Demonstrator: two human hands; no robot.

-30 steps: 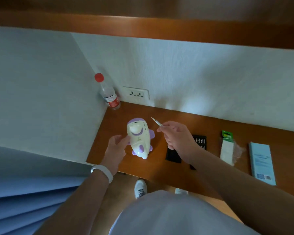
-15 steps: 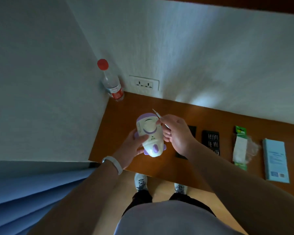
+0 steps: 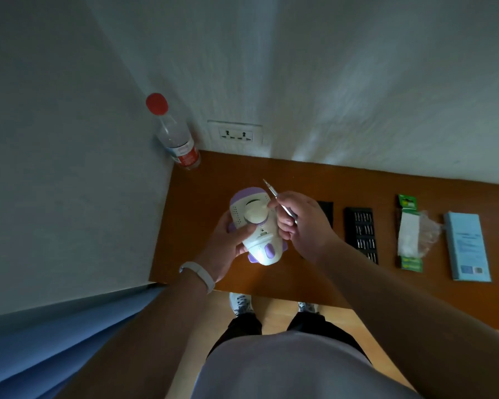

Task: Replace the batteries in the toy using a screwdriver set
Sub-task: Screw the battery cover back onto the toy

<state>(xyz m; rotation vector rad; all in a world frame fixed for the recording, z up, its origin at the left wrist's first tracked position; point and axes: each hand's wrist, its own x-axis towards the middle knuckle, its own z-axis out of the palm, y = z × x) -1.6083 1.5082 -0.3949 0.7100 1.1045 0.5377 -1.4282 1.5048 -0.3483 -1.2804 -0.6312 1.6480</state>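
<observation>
**Toy held in both hands over the desk, screwdriver in the right**

The left hand (image 3: 227, 246) grips the white and purple plastic toy (image 3: 258, 228) from its left side, thumb across the upper face and fingers curled beneath. A white wristband (image 3: 200, 273) sits on that wrist. The right hand (image 3: 303, 226) pinches a slim silver screwdriver (image 3: 273, 193) between thumb and fingers. Its tip points up and away toward the wall, over the toy's purple end. The curled fingers of this hand touch the toy's right side.

The toy is held over the left part of the wooden desk (image 3: 213, 185); whether it touches the surface cannot be told.

Just right of the right hand, partly hidden by it, lies a flat black piece (image 3: 326, 210). Beside that is a black tray of screwdriver bits (image 3: 361, 234). Further right lie a green-carded battery pack (image 3: 409, 234) with its clear plastic open, then a light blue box (image 3: 467, 246).

In the far left corner of the desk stands a clear water bottle (image 3: 177, 139) with a red cap. A double wall socket (image 3: 236, 134) is just to its right.
</observation>
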